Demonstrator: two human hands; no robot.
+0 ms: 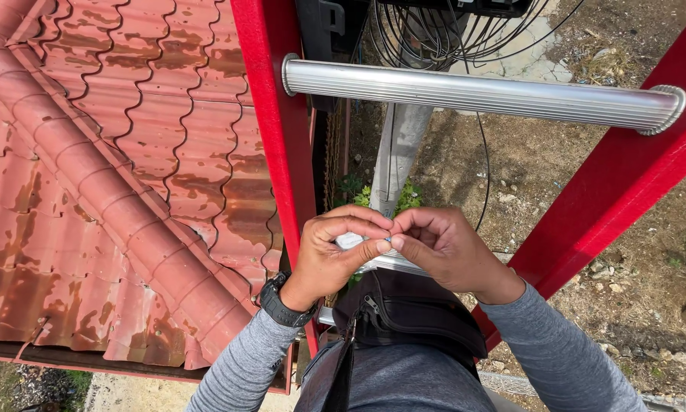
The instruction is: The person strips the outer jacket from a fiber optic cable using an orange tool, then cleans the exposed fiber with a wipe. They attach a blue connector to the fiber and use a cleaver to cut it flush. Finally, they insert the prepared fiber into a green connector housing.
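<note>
Hands meet at chest height over a ladder. Left hand (335, 252) and right hand (442, 248) are drawn together, thumb and forefinger tips of both pinched on a tiny pale blue piece (387, 241) held between them; what it is cannot be told. Remaining fingers are curled in. A black wristwatch (280, 304) sits on the left wrist. Just below the hands hangs a black zip pouch (408, 317) at the waist, contents not visible. Red ladder rails (278, 130) flank a ribbed aluminium rung (480, 93). Rusty red roof tiles (121, 168) lie left. Coiled black cable (434, 34) hangs on a grey pole (400, 145) beyond.
</note>
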